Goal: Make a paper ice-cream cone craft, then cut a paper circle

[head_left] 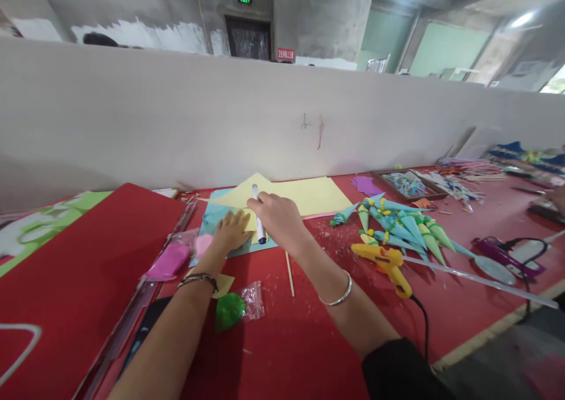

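Observation:
My right hand (279, 216) is closed round a white marker (259, 230), held almost upright with its dark end pointing down toward me. Beneath it lie pale yellow paper (324, 195) and light blue sheets (214, 216). My left hand (232, 230) rests flat with fingers stretched out on a small piece of yellow paper (249, 220), just left of the marker. The marker's lower end is over the paper; I cannot tell whether it touches. Part of the yellow paper is hidden under both hands.
Bags of pink (170, 260) and green material (230, 310) lie near my left forearm. A thin stick (289, 274) is between my arms. To the right are a yellow glue gun (388, 263), blue and green paper cones (408, 226) and a tray (408, 185). A red board (88, 253) stands left.

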A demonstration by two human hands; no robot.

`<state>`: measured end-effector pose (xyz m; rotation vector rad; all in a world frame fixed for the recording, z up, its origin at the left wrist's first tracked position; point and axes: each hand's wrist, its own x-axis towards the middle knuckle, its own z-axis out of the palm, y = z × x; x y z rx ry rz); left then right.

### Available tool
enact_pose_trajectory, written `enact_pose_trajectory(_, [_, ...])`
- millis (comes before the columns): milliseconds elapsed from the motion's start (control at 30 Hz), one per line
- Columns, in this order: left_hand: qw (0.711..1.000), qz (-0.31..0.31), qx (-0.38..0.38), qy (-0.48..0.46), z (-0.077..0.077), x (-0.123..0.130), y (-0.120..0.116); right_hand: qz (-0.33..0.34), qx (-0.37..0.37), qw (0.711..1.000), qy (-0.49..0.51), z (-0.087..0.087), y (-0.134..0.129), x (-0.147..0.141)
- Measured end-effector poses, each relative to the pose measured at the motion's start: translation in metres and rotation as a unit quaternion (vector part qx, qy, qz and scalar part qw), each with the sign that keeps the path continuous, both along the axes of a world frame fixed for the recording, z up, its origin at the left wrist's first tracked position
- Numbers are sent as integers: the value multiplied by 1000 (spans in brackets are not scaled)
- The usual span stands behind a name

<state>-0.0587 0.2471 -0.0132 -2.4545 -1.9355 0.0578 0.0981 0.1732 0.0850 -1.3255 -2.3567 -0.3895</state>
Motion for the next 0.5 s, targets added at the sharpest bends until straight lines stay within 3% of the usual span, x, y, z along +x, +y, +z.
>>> enact_pose_trajectory(100, [1000, 16, -12, 0, 3, -3, 6, -7, -6, 999, 47, 8, -2, 17])
enact_pose_trajectory(200, [999, 22, -35, -1, 4, -4, 8, -58, 10, 991, 116, 18, -3, 42])
enact_pose_trajectory(300, [998, 41, -49, -5, 1, -3, 8, -109, 66, 974, 188, 23, -3, 71])
enact_pose_trajectory(500, [998, 43, -46, -17, -9, -4, 9, -122, 151, 958, 211, 24, -6, 98])
